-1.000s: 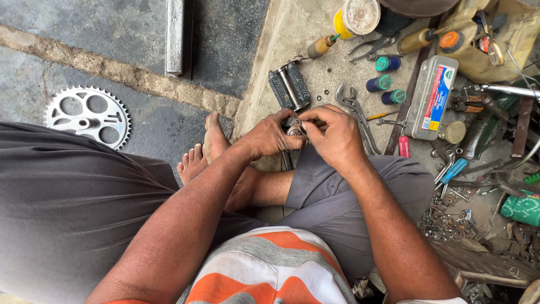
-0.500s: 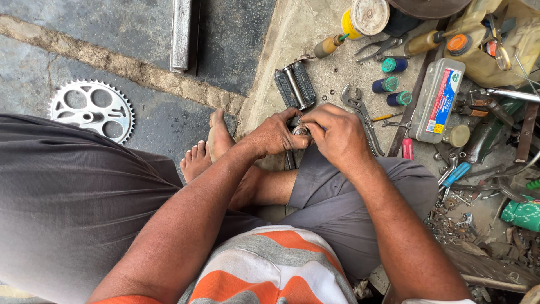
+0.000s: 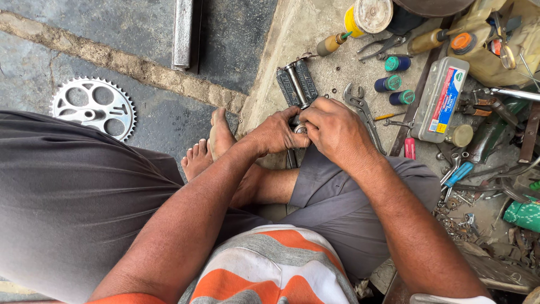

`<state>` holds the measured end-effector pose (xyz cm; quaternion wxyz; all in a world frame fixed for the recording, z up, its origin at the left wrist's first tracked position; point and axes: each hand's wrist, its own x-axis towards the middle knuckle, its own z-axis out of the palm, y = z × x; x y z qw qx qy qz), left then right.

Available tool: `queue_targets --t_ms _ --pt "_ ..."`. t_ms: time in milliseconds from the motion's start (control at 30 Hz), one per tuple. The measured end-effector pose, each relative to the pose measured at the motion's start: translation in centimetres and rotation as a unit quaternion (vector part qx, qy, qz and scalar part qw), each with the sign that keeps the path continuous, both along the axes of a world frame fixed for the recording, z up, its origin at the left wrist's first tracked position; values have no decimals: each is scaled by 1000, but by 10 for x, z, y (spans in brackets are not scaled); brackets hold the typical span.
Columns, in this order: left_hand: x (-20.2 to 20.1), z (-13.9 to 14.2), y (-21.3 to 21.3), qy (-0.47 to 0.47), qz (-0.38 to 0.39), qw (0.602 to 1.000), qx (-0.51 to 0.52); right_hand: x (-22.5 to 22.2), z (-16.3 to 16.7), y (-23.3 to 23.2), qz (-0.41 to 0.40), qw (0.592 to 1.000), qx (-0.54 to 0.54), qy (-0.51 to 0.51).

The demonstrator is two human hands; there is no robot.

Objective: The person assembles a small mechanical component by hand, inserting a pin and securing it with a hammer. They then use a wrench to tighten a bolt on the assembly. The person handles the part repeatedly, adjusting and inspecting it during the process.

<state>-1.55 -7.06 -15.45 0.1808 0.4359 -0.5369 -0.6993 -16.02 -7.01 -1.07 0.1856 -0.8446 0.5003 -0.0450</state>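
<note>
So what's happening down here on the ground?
A person sits on the floor, both hands closed together around a small metal part at the end of a bicycle pedal. The left hand steadies it while the right hand covers it. A wrench, small bottles and a chainring lie around.

Dark stone paving [image 3: 225, 34] with a pale mortar seam [image 3: 112, 59], raised concrete ledge [image 3: 304, 34], flat daylight

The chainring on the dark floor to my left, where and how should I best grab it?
The chainring lies flat and alone on the dark floor, teeth all around the rim. Probably best to come from straight above and hook fingers through one of its big round cutouts, gripping an inner spoke rather than the toothed edge.
</note>
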Motion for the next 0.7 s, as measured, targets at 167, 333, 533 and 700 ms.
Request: queue_targets --t_ms 167,333,533,700 --pt "1 2 -1 -3 3 1000 -4 0 0 -4 -22 999 26 14" --pt "0 6 -3 -6 -3 1000 29 -2 -3 -5 -62 997 46 10" --pt "0 9 -1 9 5 999 51 0 -8 -4 -79 997 18 11" --pt "-3 7 1 -25 -8 999 44 3 -10 0 -102 993 53 32"
